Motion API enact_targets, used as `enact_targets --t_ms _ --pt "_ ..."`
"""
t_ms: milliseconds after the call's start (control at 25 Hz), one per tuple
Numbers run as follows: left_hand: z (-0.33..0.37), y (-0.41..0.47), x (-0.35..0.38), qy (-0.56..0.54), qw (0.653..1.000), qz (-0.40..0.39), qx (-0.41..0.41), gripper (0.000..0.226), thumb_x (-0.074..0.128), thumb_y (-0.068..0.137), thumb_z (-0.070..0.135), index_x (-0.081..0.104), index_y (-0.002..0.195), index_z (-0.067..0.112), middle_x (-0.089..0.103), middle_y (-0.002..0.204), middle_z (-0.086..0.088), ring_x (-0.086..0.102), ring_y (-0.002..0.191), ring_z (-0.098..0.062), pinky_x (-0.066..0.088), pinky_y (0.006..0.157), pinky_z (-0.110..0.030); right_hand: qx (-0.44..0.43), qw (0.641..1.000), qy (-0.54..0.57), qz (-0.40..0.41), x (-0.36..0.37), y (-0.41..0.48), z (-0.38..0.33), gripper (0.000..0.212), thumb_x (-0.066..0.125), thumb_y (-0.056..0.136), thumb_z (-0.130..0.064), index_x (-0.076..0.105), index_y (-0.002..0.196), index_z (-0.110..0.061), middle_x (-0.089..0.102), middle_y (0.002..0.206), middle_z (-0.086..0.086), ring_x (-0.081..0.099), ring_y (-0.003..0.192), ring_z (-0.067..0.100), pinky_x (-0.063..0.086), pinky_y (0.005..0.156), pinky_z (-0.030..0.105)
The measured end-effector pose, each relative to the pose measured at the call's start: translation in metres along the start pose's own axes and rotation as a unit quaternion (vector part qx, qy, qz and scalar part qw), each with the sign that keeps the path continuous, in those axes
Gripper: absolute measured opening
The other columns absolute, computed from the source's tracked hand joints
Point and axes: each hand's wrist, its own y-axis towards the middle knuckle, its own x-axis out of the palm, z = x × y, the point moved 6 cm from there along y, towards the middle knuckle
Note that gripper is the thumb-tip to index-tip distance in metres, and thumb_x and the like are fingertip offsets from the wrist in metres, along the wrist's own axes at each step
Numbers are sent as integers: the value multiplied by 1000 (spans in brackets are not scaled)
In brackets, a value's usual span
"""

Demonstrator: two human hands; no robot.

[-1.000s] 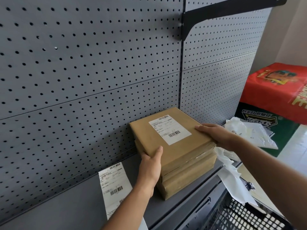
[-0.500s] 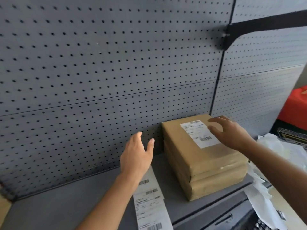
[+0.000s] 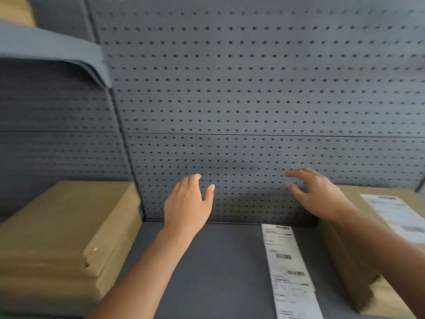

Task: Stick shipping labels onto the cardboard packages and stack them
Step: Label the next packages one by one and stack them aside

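A stack of brown cardboard packages (image 3: 358, 268) stands at the right on the grey shelf (image 3: 218, 268); its top one carries a white shipping label (image 3: 395, 212). A strip of white shipping labels (image 3: 287, 268) lies flat on the shelf just left of that stack. Another stack of brown packages (image 3: 62, 231) without visible labels stands at the left. My left hand (image 3: 188, 203) hovers open over the shelf's middle, holding nothing. My right hand (image 3: 319, 194) is open too, fingers spread, in the air beside the right stack's upper left corner. The view is blurred.
A grey pegboard wall (image 3: 253, 88) backs the shelf. An upper grey shelf (image 3: 46, 47) juts out at the top left, with something brown (image 3: 13, 10) on it.
Both hands have let go of the labelled stack and moved left. The view has swung left, so the stack now sits at the right edge and a second stack appears at the left.
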Motion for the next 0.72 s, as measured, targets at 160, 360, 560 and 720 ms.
enact_targets --t_ms 160,360,560,720 --pt "-81 -6 -48 25 997 37 -61 54 39 104 53 47 147 20 56 147 5 52 134 -17 46 96 -35 -61 997 20 -38 47 21 -90 39 50 98 -47 56 134 -33 52 142 -9 64 97 14 50 87 38" --pt "-186 -23 -104 78 985 54 -144 53 35 105 54 47 145 22 61 139 -1 61 123 -24 48 87 -40 -138 985 51 -91 110 24 -205 41 48 99 -50 53 136 -33 51 142 -10 62 81 6 54 81 38" --pt "-286 -39 -138 120 968 60 -213 54 34 104 55 50 144 21 65 130 -5 65 111 -26 51 75 -37 -191 968 93 -131 165 15 -299 41 47 100 -49 52 138 -33 50 142 -12 63 100 9 51 86 33" --pt "-343 -48 -156 106 963 82 -232 52 40 104 50 55 141 16 63 137 -7 62 120 -28 52 94 -43 -198 956 146 -161 202 4 -350 43 46 101 -46 51 141 -28 48 143 -12 57 115 11 48 94 32"
